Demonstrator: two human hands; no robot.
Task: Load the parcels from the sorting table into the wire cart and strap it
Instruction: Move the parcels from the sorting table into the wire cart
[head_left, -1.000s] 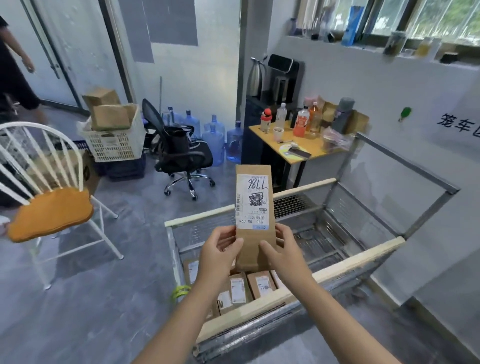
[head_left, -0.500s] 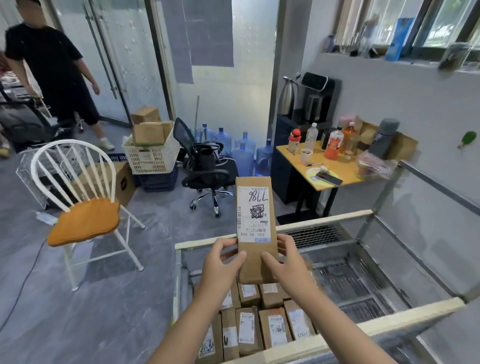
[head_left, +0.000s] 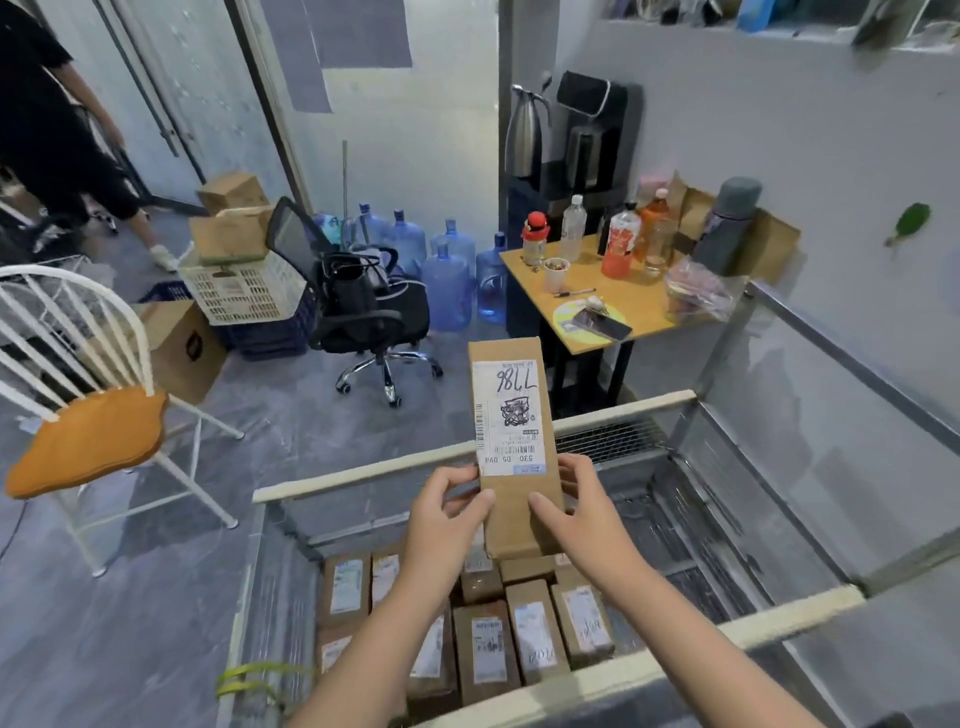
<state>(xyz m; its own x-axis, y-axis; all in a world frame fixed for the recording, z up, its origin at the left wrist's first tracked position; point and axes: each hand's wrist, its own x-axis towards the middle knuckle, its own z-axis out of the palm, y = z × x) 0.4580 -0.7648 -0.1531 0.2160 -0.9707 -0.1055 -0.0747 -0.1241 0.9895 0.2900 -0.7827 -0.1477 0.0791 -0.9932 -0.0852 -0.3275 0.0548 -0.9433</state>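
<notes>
parcel (head_left: 511, 415): upright, label toward camera, held above cart (head_left: 363, 472)
left hand (head_left: 441, 519): fingers gripping parcel's lower left edge, thumb on front
right hand (head_left: 584, 514): fingers gripping lower right edge, thumb on front
load (head_left: 485, 649): boxes flat in rows on cart floor
chair (head_left: 88, 431): left of cart
bench (head_left: 641, 306): behind cart

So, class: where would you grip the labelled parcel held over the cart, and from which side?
On the parcel, probably the lower end, from both long sides, as the left hand and right hand hold it: it is narrow and upright.
</notes>
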